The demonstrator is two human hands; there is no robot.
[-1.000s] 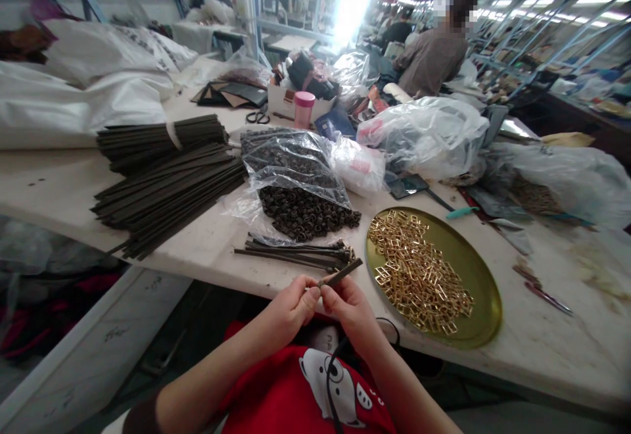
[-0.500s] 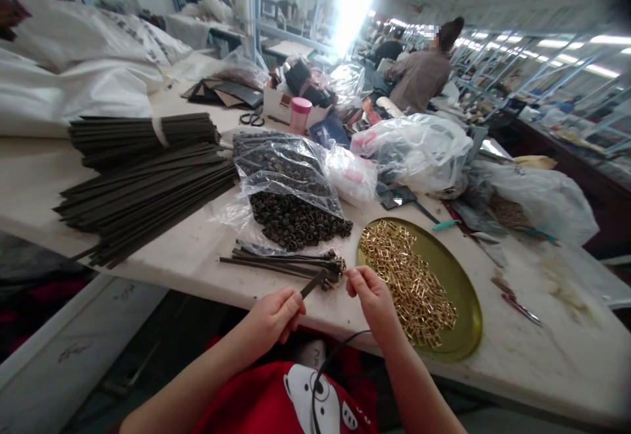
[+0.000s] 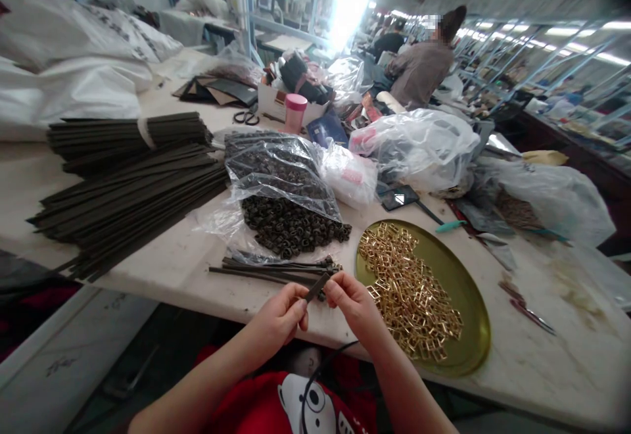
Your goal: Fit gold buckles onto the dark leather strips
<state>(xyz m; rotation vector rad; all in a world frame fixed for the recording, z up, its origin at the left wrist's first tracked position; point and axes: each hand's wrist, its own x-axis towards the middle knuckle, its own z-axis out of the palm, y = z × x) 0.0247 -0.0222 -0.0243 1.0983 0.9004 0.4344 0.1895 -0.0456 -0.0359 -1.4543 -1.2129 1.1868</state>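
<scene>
My left hand is closed on a dark strap, whose free end points up and right. The fingers of my right hand are pinched together at that end; what they hold is mostly hidden. Just behind lie several finished-looking dark straps with metal pieces at their right ends. To the right, a gold oval tray bears a heap of small gold rectangular buckles. Beyond the straps, a clear plastic bag spills small dark loops onto the table.
Long dark strips lie at left, some in a banded bundle. Scissors, a pink-lidded jar, and plastic bags stand farther back. Red-handled snips lie right of the tray. A person is in the background.
My right hand has moved left to the strap's end, closing the gap between the hands. The view has shifted slightly. My left hand still grips the strap.
</scene>
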